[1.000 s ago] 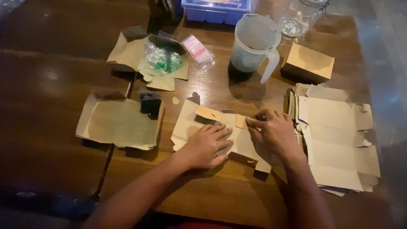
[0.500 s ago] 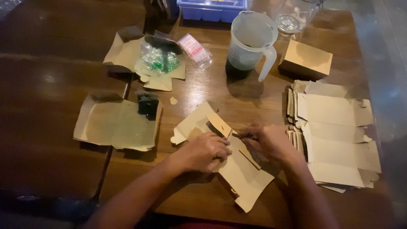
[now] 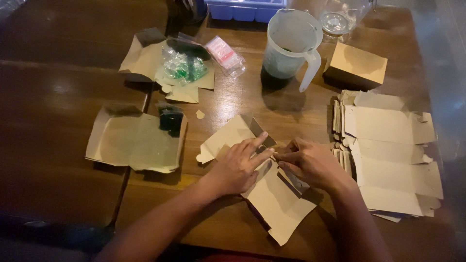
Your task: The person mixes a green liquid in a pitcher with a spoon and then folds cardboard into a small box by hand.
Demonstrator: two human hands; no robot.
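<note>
Both hands down on the flat brown cardboard box blank [image 3: 272, 194], which lies on the dark wooden table [image 3: 63, 58] just in front of the translucent plastic measuring jug [image 3: 291, 46]. Left hand [image 3: 238, 167] palm down on the blank, fingers stretched toward the raised flap, pressing, not closed around anything. Right hand [image 3: 310, 162] curled, fingertips pinching an edge of the same blank where the two hands meet; exact grip partly hidden by the knuckles. Forearms come in from the near edge, the right one covering part of the blank.

Counts: one blank in hand; one stack of flat brown cardboard blanks [image 3: 388, 155] to the right of the jug and nearer the person, number in the stack not tellable; one folded brown cardboard box [image 3: 357, 65] just right of the jug; two opened cardboard sheets left of the jug, the farther one [image 3: 145, 56] bearing a clear plastic bag of green pieces [image 3: 182, 65], the nearer one [image 3: 131, 140] with a small dark object [image 3: 171, 119] at its edge. One small clear packet with pink contents [image 3: 224, 56] left of the jug. One blue plastic tray [image 3: 242, 7] behind the jug, one clear glass container [image 3: 340, 17] behind and right of it. Nothing lies between the hands and the stack.
</note>
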